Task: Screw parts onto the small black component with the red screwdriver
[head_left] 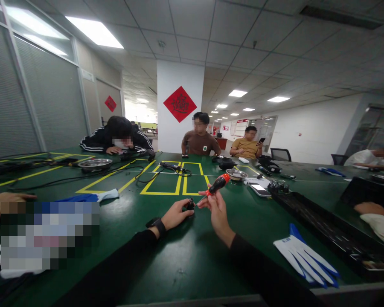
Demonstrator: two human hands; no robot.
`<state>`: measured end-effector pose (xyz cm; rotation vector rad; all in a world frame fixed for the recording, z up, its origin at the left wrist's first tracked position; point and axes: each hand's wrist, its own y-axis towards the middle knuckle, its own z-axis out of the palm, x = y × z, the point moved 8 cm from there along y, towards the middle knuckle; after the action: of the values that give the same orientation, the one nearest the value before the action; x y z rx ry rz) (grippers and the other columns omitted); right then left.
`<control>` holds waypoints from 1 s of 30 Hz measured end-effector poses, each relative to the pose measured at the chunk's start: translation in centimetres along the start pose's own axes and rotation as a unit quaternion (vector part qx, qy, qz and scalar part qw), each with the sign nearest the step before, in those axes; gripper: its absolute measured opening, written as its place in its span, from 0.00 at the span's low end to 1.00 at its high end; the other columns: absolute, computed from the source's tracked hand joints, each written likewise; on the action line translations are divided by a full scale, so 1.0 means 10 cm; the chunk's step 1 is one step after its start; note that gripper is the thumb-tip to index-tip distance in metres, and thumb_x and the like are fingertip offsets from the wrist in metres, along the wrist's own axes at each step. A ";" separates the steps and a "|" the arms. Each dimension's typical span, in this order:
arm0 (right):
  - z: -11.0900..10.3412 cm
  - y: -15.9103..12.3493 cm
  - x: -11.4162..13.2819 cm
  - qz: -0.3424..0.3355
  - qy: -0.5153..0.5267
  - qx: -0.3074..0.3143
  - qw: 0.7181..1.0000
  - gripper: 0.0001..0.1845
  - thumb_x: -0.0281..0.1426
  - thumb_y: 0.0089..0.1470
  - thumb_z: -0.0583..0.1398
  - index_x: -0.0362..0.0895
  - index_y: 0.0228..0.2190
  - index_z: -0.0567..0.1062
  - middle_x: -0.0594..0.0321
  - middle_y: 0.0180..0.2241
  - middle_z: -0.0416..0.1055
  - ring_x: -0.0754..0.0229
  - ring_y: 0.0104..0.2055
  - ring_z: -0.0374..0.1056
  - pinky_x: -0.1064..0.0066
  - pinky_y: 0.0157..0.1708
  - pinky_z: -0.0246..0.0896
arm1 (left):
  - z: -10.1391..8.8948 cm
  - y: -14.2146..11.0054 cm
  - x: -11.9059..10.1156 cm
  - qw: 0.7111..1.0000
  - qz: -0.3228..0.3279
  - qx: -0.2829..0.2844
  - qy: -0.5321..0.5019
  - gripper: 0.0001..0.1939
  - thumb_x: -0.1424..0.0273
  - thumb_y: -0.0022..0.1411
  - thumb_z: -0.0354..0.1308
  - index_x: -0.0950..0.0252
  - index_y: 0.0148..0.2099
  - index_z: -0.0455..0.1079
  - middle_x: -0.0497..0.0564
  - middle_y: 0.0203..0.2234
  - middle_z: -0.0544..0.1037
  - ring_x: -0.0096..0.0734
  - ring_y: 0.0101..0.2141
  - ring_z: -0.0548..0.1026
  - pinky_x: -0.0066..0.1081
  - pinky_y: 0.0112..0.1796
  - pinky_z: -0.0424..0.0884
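Observation:
My right hand (218, 212) is closed around a screwdriver (219, 184) with a red and black handle. The handle tilts up to the right, and its thin shaft points down to the left. Just left of the tip, my left hand (175, 215) grips a small black cylindrical part (190, 204) between thumb and fingers, close to the green tabletop (179, 260). What the part is exactly I cannot make out. The screwdriver's tip is very near the part; whether they touch is unclear.
Blue and white gloves (302, 256) lie at the right, beside a long black tray (326, 230) of parts. A phone (259, 190) and metal bowls (95, 164) stand farther back, with black cables (169, 168) between yellow tape lines. Several people sit around the table.

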<state>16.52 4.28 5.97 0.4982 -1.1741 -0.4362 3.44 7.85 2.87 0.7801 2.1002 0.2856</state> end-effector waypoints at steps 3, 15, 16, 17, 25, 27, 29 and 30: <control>0.08 -0.02 0.03 -0.013 -0.024 0.000 1.000 0.13 0.32 0.53 0.55 0.46 0.42 0.62 0.61 0.36 0.72 0.66 0.24 0.68 0.72 0.25 0.66 | -0.01 -0.01 -0.02 1.000 -0.001 -0.004 0.008 0.10 0.68 0.53 0.54 0.66 0.38 0.69 0.48 0.32 0.74 0.32 0.33 0.70 0.29 0.36 0.64; 0.09 -0.03 0.03 0.020 0.009 0.020 1.000 0.15 0.35 0.55 0.53 0.45 0.44 0.62 0.59 0.37 0.72 0.63 0.26 0.70 0.70 0.27 0.68 | 0.00 -0.01 -0.02 1.000 0.007 0.000 0.011 0.09 0.69 0.53 0.54 0.67 0.36 0.68 0.49 0.30 0.74 0.31 0.31 0.70 0.29 0.34 0.64; 0.09 -0.02 0.02 0.020 0.003 0.020 1.000 0.15 0.35 0.54 0.54 0.45 0.44 0.63 0.58 0.37 0.72 0.63 0.25 0.70 0.70 0.25 0.68 | 0.00 -0.01 -0.02 1.000 0.008 0.000 0.011 0.09 0.69 0.53 0.54 0.66 0.37 0.68 0.49 0.30 0.74 0.31 0.32 0.70 0.29 0.34 0.64; 0.09 -0.01 0.02 0.019 -0.004 0.020 1.000 0.15 0.35 0.53 0.55 0.45 0.43 0.63 0.58 0.37 0.72 0.64 0.24 0.70 0.71 0.24 0.67 | 0.00 -0.01 -0.02 1.000 0.010 0.000 0.012 0.09 0.69 0.53 0.54 0.66 0.37 0.68 0.49 0.31 0.74 0.32 0.32 0.70 0.29 0.35 0.64; -0.02 0.01 -0.01 0.016 -0.011 0.003 1.000 0.16 0.32 0.48 0.60 0.45 0.39 0.62 0.63 0.30 0.73 0.64 0.23 0.70 0.71 0.25 0.68 | 0.02 -0.02 -0.02 1.000 0.013 0.005 0.021 0.09 0.69 0.54 0.54 0.66 0.38 0.68 0.49 0.33 0.74 0.32 0.34 0.70 0.29 0.37 0.64; -0.04 0.00 -0.01 0.018 -0.005 0.005 1.000 0.16 0.33 0.51 0.58 0.44 0.41 0.63 0.62 0.32 0.73 0.63 0.25 0.70 0.70 0.26 0.69 | 0.02 -0.02 -0.02 1.000 0.014 0.008 0.022 0.09 0.69 0.54 0.54 0.66 0.38 0.68 0.50 0.33 0.74 0.32 0.34 0.70 0.30 0.38 0.64; -0.04 -0.01 -0.01 0.019 0.002 0.008 1.000 0.16 0.34 0.53 0.55 0.44 0.44 0.63 0.60 0.35 0.72 0.63 0.26 0.71 0.68 0.27 0.69 | 0.02 -0.02 -0.02 1.000 0.016 0.008 0.020 0.10 0.68 0.54 0.54 0.66 0.39 0.67 0.50 0.33 0.73 0.32 0.34 0.70 0.30 0.38 0.64; -0.03 -0.01 -0.01 0.018 0.002 0.010 1.000 0.16 0.35 0.54 0.54 0.45 0.44 0.63 0.59 0.36 0.72 0.63 0.27 0.71 0.68 0.27 0.69 | 0.02 -0.02 -0.01 1.000 0.017 0.009 0.018 0.10 0.68 0.54 0.54 0.66 0.39 0.67 0.50 0.33 0.73 0.32 0.35 0.70 0.30 0.38 0.64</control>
<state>16.80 4.24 5.75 0.4934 -1.1825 -0.3920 3.60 7.58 2.71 0.8263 2.1270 0.3019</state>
